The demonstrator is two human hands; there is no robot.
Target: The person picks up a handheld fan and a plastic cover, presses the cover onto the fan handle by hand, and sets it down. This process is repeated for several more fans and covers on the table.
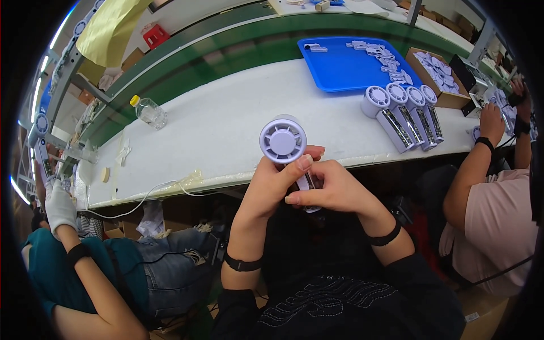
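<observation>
Between my two hands is a small lavender handheld fan (pixel 283 140), its round vented head upright above my fingers. My left hand (pixel 276 180) is wrapped round the neck just under the head, thumb across the front. Lower down, my right hand (pixel 334 184) grips the handle, whose inside is partly exposed; most of it is hidden by my fingers. To the right on the white work surface, several like fans (pixel 399 116) lie side by side with their handles open and dark inner parts showing.
A blue tray (pixel 334 71) with small pale parts lies at the back right, beside a cardboard box (pixel 458 100) of lavender pieces. A clear bottle (pixel 151 113) with a yellow cap is at the left. A white cable (pixel 141 208) hangs along the front edge. Co-workers sit on both sides.
</observation>
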